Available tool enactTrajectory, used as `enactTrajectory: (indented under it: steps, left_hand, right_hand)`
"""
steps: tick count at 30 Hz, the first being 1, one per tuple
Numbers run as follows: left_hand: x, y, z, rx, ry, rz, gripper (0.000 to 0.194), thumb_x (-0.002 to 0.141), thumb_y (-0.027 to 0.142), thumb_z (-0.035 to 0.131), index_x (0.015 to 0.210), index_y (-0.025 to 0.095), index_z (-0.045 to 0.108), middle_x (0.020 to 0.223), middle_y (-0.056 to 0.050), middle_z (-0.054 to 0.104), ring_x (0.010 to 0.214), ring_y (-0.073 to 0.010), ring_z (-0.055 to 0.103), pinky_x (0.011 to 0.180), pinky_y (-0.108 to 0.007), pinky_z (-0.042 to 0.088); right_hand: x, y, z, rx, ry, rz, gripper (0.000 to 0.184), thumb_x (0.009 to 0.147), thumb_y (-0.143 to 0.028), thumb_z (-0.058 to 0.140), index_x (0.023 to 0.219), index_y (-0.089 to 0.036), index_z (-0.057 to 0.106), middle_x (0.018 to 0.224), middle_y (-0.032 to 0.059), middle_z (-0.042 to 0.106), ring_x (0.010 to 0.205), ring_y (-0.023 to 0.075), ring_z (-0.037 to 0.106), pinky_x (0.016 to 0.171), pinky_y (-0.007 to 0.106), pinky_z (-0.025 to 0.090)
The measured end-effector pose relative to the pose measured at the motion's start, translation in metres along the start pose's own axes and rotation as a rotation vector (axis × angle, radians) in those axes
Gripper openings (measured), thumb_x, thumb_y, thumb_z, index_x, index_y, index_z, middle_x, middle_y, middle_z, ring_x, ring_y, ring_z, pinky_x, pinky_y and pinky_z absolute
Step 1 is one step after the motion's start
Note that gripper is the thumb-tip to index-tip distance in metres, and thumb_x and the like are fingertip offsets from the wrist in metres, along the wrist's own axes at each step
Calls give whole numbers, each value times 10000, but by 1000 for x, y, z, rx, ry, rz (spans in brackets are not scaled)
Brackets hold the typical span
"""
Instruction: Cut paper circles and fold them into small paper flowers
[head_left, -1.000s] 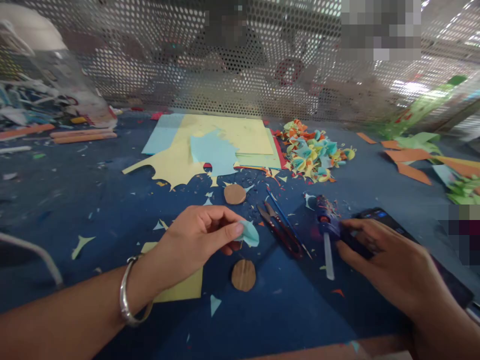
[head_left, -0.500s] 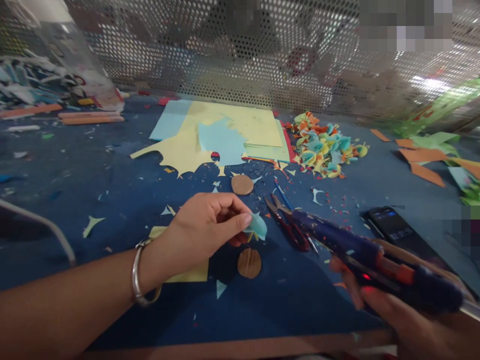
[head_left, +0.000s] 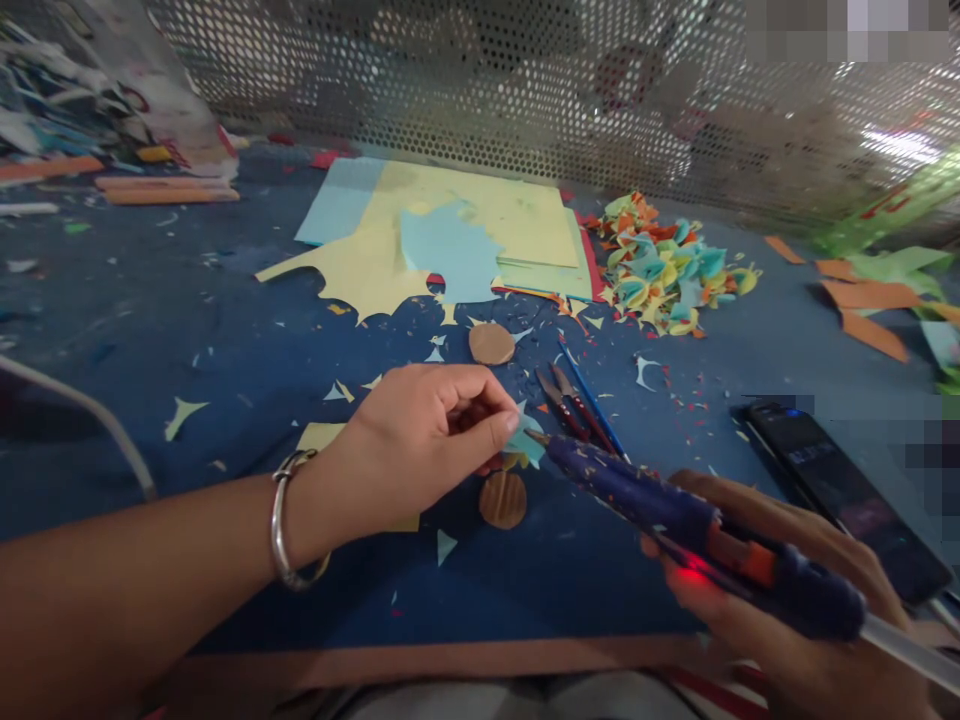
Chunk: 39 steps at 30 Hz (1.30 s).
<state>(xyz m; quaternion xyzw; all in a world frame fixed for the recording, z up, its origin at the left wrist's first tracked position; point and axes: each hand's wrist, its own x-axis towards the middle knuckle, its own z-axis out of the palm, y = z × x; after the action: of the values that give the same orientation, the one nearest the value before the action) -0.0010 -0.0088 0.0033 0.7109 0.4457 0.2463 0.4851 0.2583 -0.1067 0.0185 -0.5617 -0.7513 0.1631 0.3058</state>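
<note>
Between thumb and fingers, my left hand (head_left: pixel 442 425) pinches a small light-blue paper piece (head_left: pixel 528 440) with a bit of yellow paper under it. My right hand (head_left: pixel 795 590) is wrapped round a dark-blue hot glue gun (head_left: pixel 637 490), its red light glowing and a glue stick (head_left: pixel 911 652) jutting from the back. The gun's nozzle is at the edge of the blue paper; whether it touches, I cannot tell. Just below my left fingers lies a round wooden disc (head_left: pixel 503 500), and a second, plainer disc (head_left: pixel 492 344) lies above them. Scissors (head_left: pixel 566 400) are partly behind the gun.
Paper sheets (head_left: pixel 465 185) are stacked at the back beside a heap of small folded paper pieces (head_left: pixel 667 265). A phone (head_left: pixel 840 495) lies on the right, orange paper strips (head_left: pixel 870 295) behind it. A white cable (head_left: pixel 90 410) curves at left. A perforated metal panel (head_left: pixel 480 75) borders the table.
The glue gun has moved left, bringing its nozzle from near the scissors to the blue paper. My left hand keeps its pinch on the paper. The view has shifted slightly.
</note>
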Motion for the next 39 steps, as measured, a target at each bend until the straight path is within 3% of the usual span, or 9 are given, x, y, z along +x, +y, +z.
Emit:
enactTrajectory:
  steps: [4,14,20,33,39]
  left_hand:
    - [-1,2,0,31,9,24,171,934,352,610,898,215,707,715,31,724,621,-119,695,583,-210,535]
    - [-4,3,0,100,32,64,164,933,336,613,875,217,711,686,43,725,595,-103,684,566,-201,500]
    - [-4,7,0,127,56,94,146,919,294,622,853,205,718,666,48,712,573,-85,672,539,-182,468]
    - [-6,6,0,149,60,103,151,923,303,618,851,213,715,668,65,704,575,-74,661,552,-171,460]
    - [-5,8,0,156,60,102,151,913,294,613,843,208,716,658,56,697,574,-84,645,557,-184,455]
  right_hand:
    - [7,-2,-2,44,-42,-102,113,871,-259,641,794,-273,560,647,-29,652,481,148,594,434,255,436]
    - [5,-3,3,31,-25,-94,271,945,-389,615,726,-270,509,565,-21,563,431,149,521,404,271,409]
    - [5,0,2,45,-68,-132,184,913,-297,651,771,-263,540,667,0,660,516,158,618,421,255,412]
    - [4,-2,0,10,-40,-59,235,880,-338,673,684,-266,564,535,-21,550,424,150,503,417,266,401]
    - [2,-1,2,8,-23,-70,229,912,-335,636,710,-242,579,622,5,638,488,143,568,468,259,430]
